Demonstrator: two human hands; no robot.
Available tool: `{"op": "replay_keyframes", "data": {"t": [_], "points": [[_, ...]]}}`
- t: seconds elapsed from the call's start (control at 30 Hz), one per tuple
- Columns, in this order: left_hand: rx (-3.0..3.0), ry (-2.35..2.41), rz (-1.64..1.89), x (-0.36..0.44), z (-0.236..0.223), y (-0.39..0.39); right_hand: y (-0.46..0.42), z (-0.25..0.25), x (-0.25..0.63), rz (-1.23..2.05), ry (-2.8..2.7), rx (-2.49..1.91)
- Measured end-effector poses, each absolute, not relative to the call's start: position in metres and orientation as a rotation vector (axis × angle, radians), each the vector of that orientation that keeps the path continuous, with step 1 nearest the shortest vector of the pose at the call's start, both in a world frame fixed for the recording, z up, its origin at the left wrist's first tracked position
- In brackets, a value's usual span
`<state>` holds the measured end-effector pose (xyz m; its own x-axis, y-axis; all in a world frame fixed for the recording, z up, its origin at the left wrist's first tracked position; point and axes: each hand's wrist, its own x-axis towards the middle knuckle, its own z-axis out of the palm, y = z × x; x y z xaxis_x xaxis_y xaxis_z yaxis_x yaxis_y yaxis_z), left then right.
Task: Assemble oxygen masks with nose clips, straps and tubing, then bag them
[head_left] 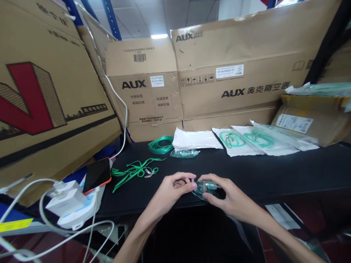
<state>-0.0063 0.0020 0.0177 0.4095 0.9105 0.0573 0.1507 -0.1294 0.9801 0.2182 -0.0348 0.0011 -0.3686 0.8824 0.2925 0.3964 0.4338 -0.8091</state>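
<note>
A clear green-tinted oxygen mask [203, 188] is held just above the front of the black table. My right hand [223, 191] is closed around it, fingers on top and thumb on the near side. Fingertips of my left hand [181, 186] pinch a small pale strip [193, 180], which looks like a nose clip, at the mask's left edge. Beyond my left hand lie green elastic straps [134, 171] in a loose tangle, with small silver metal strips [149, 173] at their right end. A second mask [185, 153] rests farther back, beside a coil of green tubing [161, 145].
White packets [197, 140] and packs with green tubing [233, 142] line the back of the black table [246, 175]. Large cardboard boxes [153, 95] wall it in. At left are a phone [97, 175], a power strip with chargers [74, 215] and white cables [104, 223].
</note>
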Motion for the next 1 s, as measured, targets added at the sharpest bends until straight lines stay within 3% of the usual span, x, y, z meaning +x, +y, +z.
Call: {"op": "replay_keyframes", "data": {"t": [0.53, 1.0], "points": [[1.676, 1.287, 1.054, 0.008, 0.013, -0.015, -0.040, -0.014, 0.203, 0.775, -1.784, -1.154], [1.883, 0.997, 1.069, 0.006, 0.016, -0.030, -0.047, 0.009, 0.197, 1.156, -1.446, -0.909]]}}
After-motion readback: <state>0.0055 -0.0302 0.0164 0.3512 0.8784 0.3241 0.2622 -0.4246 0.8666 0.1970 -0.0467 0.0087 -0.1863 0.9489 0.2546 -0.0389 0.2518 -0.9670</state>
